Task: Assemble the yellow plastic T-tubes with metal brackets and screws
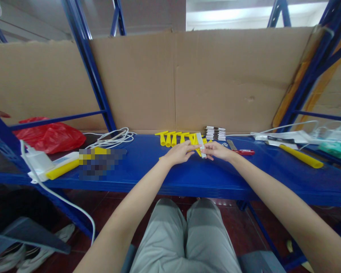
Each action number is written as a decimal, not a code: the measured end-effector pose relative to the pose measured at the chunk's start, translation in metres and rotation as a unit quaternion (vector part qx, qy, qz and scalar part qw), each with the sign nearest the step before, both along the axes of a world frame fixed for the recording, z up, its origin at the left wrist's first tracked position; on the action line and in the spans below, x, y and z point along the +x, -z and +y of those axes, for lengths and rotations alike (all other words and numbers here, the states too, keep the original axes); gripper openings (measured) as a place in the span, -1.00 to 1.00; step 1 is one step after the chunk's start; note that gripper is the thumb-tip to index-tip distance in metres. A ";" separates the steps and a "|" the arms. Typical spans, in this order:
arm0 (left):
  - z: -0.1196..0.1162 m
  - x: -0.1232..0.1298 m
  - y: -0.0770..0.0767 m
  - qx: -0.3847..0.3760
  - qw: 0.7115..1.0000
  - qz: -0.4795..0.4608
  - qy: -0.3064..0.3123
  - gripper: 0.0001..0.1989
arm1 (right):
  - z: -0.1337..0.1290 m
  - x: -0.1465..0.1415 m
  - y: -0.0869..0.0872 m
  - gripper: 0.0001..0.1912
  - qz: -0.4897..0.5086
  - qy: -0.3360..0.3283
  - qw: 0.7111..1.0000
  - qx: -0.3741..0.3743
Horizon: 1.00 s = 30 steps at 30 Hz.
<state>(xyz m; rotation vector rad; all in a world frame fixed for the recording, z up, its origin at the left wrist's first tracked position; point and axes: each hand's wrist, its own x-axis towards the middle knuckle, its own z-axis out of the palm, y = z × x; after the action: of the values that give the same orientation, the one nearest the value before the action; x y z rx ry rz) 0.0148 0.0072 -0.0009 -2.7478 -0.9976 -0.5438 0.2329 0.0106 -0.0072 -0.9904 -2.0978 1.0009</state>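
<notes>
My right hand (pixel 216 150) pinches a narrow white strip (pixel 199 140), which stands tilted above the blue shelf top. My left hand (pixel 178 152) comes in from the other side with its fingers drawn together, fingertips touching the strip's left edge. What lies between those left fingers, if anything, is hidden. Just beside and behind the strip, a yellow piece (pixel 198 152) partly shows. Behind my left hand several yellow T-shaped pieces (pixel 168 139) form a row. A stack of white strips with dark bands (pixel 215 133) lies behind my right hand.
A red-handled tool (pixel 245 152) and a grey flat piece (pixel 231 145) lie right of my hands. Farther right is a yellow tube (pixel 301 156). White cable (pixel 113 139), a red plastic bag (pixel 51 134) and a power strip (pixel 65 159) occupy the left. Cardboard (pixel 136 83) backs the shelf.
</notes>
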 end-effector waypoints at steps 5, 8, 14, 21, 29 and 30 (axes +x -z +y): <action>-0.003 0.001 -0.004 -0.002 1.000 0.018 -0.022 -0.57 | 0.001 0.000 0.002 -0.54 -0.028 0.017 0.999 -0.007; -0.007 0.003 -0.005 -0.009 0.999 0.039 -0.027 -0.57 | 0.000 0.002 0.000 -0.59 -0.037 0.007 0.998 -0.040; -0.015 0.007 -0.006 0.001 0.996 0.079 -0.043 -0.56 | -0.002 0.007 -0.006 -0.69 0.075 0.048 0.994 -0.063; -0.018 0.010 -0.006 0.000 0.996 0.091 -0.024 -0.56 | 0.000 0.000 -0.004 -0.60 0.074 0.077 0.994 0.025; -0.013 0.008 -0.001 0.034 0.996 0.078 -0.008 -0.56 | 0.001 -0.005 -0.003 -0.56 0.081 0.101 0.989 0.070; -0.013 0.008 -0.001 0.037 0.996 0.079 -0.009 -0.56 | 0.001 -0.005 -0.003 -0.55 0.083 0.102 0.989 0.071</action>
<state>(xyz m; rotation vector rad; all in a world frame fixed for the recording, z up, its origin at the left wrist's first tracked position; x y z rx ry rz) 0.0229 -0.0062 0.0005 -2.6662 -0.9435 -0.3458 0.2278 0.0115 -0.0038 -0.9926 -1.8614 0.7921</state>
